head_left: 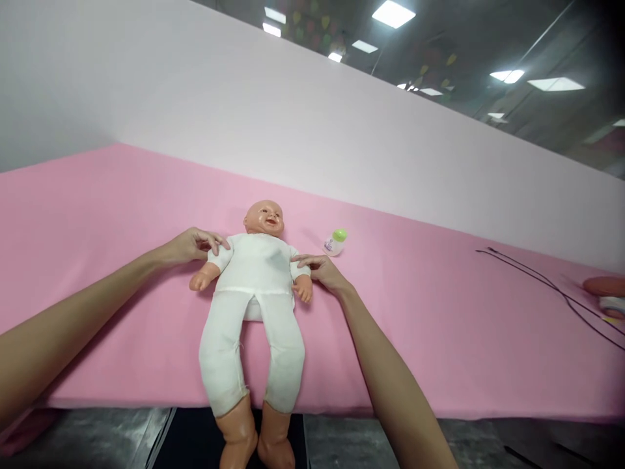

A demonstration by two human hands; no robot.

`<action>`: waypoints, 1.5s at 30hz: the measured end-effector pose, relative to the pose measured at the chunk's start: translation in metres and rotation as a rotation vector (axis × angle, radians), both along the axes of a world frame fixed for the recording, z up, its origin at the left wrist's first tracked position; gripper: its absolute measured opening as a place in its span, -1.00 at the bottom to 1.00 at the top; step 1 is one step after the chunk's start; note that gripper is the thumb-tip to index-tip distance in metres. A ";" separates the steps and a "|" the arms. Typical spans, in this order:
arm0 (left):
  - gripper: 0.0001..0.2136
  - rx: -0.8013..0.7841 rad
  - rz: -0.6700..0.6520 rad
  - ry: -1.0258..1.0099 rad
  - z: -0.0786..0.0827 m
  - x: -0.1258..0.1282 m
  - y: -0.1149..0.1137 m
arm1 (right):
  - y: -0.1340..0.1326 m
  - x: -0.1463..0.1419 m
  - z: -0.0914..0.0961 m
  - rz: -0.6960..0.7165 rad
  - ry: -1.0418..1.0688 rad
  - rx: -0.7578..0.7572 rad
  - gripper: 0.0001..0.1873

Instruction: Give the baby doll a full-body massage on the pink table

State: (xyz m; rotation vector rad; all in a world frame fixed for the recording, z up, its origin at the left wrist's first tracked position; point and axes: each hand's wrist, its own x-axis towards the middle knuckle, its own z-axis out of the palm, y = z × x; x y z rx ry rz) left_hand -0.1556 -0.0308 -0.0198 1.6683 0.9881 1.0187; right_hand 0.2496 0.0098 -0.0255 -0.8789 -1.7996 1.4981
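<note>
A baby doll (258, 264) with a white cloth body lies on its back on the pink-covered table (420, 326). Its head points to the far side, and its feet hang past the front edge. My left hand (198, 245) holds the doll's upper arm on the left, fingers curled over the white sleeve. On the other side, my right hand (322, 268) grips the doll's other arm, fingers on top and thumb partly hidden. A small clear bottle (334, 243) with a green cap lies tilted just beyond my right hand.
A pale wall panel (312, 130) rises along the table's back edge. Thin black cables (541, 280) run over the right side. Part of an orange-brown object (603, 286) shows at the right edge. Below the front edge is a dark mat (188, 440) on a grey floor.
</note>
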 end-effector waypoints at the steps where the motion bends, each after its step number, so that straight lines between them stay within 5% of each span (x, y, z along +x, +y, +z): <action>1: -0.81 -0.001 0.009 -0.013 -0.001 0.000 0.001 | 0.000 0.000 0.000 0.002 0.000 0.000 -0.75; 3: -0.75 -0.014 0.065 -0.077 -0.004 0.001 0.002 | -0.002 0.000 0.003 -0.018 0.009 -0.010 -0.62; 8: -0.14 0.004 0.277 -0.354 -0.001 0.011 0.003 | -0.011 -0.001 0.017 -0.086 0.153 -0.007 -0.33; 12: -0.18 -0.026 0.503 -0.601 0.006 0.011 0.006 | -0.008 0.006 0.023 -0.253 0.331 -0.017 -0.34; 17: -0.21 0.044 0.999 -0.257 -0.007 -0.008 0.011 | 0.007 0.023 0.025 -0.594 0.332 -0.018 -0.43; 22: -0.77 0.053 0.968 0.205 -0.023 -0.027 0.014 | 0.010 0.043 0.024 -0.687 -0.064 -0.118 -0.65; 26: -0.81 0.100 0.972 0.359 -0.027 -0.035 0.015 | 0.005 0.056 0.021 -0.719 -0.233 -0.132 -0.67; 31: -0.73 0.143 0.953 0.538 -0.018 -0.027 0.007 | 0.002 0.064 0.016 -0.900 -0.388 0.080 -0.70; 35: -0.65 0.551 1.070 0.474 0.003 0.012 -0.010 | 0.001 0.065 0.013 -1.074 -0.412 0.245 -0.79; 38: -0.71 0.834 0.929 0.318 0.030 0.065 -0.028 | 0.005 0.066 0.009 -1.156 -0.355 0.368 -0.87; 40: -0.75 0.834 0.707 0.246 0.050 0.109 -0.038 | 0.008 0.067 0.005 -1.175 -0.311 0.440 -0.87; 43: -0.74 0.498 0.292 0.165 0.077 0.177 -0.039 | 0.013 0.065 -0.002 -1.152 -0.271 0.515 -0.82; 45: -0.70 0.250 0.145 0.054 0.087 0.218 -0.029 | 0.014 0.062 -0.004 -1.114 -0.262 0.550 -0.77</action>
